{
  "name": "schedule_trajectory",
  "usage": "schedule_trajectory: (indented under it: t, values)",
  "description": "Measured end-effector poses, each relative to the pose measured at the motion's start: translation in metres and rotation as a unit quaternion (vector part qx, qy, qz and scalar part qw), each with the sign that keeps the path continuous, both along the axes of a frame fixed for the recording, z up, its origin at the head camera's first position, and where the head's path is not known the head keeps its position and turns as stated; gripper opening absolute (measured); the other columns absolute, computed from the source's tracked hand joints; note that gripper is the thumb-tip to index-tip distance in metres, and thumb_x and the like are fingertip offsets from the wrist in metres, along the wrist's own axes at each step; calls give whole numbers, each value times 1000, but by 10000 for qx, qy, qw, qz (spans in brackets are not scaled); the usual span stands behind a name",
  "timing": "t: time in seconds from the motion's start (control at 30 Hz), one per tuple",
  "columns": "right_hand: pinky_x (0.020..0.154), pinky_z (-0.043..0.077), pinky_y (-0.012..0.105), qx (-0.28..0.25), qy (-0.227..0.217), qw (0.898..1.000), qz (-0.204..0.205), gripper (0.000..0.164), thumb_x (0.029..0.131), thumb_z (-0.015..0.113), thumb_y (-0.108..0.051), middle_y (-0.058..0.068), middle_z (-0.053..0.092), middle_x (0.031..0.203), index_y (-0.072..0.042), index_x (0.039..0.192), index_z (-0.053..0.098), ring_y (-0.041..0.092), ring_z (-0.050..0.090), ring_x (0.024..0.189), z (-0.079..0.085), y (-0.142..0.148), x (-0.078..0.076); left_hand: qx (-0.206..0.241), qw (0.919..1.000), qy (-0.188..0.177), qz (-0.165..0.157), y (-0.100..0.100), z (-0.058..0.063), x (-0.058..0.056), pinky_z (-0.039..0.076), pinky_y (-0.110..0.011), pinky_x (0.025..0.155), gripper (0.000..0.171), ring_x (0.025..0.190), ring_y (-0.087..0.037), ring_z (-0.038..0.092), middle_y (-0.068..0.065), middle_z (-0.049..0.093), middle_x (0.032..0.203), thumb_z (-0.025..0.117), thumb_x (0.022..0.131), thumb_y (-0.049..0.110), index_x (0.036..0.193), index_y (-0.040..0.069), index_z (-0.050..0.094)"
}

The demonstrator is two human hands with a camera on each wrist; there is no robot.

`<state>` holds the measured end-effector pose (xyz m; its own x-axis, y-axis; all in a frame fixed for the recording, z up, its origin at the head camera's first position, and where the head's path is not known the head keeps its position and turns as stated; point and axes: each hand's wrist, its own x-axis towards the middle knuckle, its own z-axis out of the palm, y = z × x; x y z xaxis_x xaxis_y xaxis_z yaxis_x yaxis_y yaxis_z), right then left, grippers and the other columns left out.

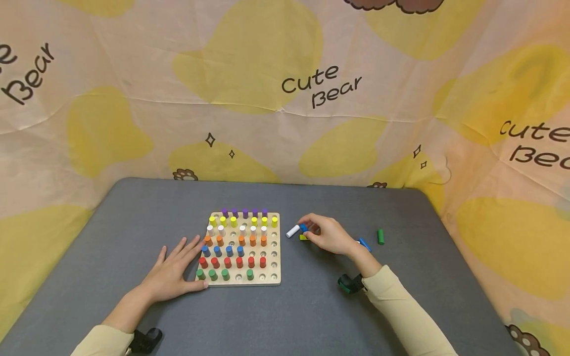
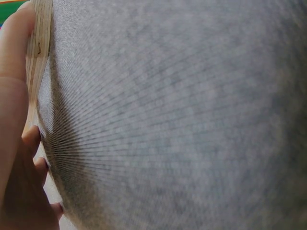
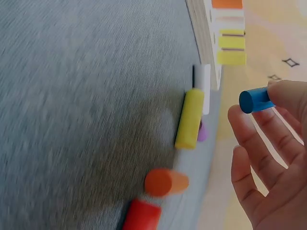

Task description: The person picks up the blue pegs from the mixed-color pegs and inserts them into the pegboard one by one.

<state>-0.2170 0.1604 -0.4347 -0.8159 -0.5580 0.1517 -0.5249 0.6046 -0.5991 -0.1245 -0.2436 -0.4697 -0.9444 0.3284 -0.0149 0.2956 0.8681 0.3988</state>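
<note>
A square wooden pegboard [image 1: 272, 247] lies mid-table, with rows of purple, yellow, white, orange, blue, red and green pegs and several bare holes. My left hand [image 1: 178, 262] lies flat with straight fingers, its side against the board's left edge [image 2: 38, 62]. To the right of the board my right hand [image 1: 312, 230] pinches a blue peg [image 1: 304, 228] between thumb and fingertips, just above the table. The right wrist view shows that blue peg [image 3: 254, 99] held clear of the loose pegs. A white peg [image 1: 292, 231] and a yellow peg [image 1: 303, 238] lie under it.
Loose on the grey table [image 1: 311, 306] lie a yellow peg [image 3: 189, 118], a white peg [image 3: 205, 86], an orange peg [image 3: 165, 182] and a red peg [image 3: 141, 216]. Further right lie a blue peg [image 1: 364, 244] and a green peg [image 1: 380, 236]. A printed cloth hangs behind.
</note>
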Motion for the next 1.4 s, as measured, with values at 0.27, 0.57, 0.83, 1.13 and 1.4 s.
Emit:
schedule_trajectory:
  t: [0.27, 0.57, 0.83, 1.13, 1.4]
  values:
    - [69, 51, 25, -229, 37, 9996, 132, 24, 86, 64, -13, -3, 65, 89, -12, 109, 60, 8, 60, 78, 1, -17, 2, -50, 10000, 6, -7, -1, -1, -1, 5, -70, 101, 103, 138, -40, 17, -9, 24, 152, 62, 67, 72, 148, 23, 23]
    - [66, 50, 20, -412, -32, 9988, 256, 23, 86, 64, -14, -3, 66, 90, -7, 108, 60, 8, 62, 77, 1, -35, 5, -49, 10000, -28, 5, -1, 0, -2, 4, -70, 101, 102, 138, -40, 16, -9, 24, 152, 62, 66, 72, 147, 21, 25]
    - [63, 49, 19, -428, -35, 9985, 328, 23, 86, 65, -13, -1, 65, 97, -7, 107, 61, 9, 63, 78, 3, -51, 10, -24, 10000, -25, -5, -1, -1, -2, 4, -70, 101, 102, 138, -40, 16, -9, 24, 152, 62, 66, 72, 147, 23, 24]
    - [60, 49, 18, -410, -28, 9982, 435, 21, 85, 65, -12, -3, 65, 93, -8, 106, 61, 5, 62, 74, 6, -68, 15, -65, 10000, -22, -2, -1, 0, -1, 4, -70, 101, 103, 138, -40, 16, -9, 24, 152, 61, 66, 72, 148, 22, 23]
    - [67, 50, 16, -468, -98, 9966, 667, 19, 86, 63, -10, -2, 66, 95, -8, 105, 62, 7, 64, 80, 3, -83, 21, -38, 10000, -39, 12, -1, 0, 0, 4, -70, 101, 103, 138, -40, 16, -9, 24, 152, 61, 66, 73, 147, 21, 24]
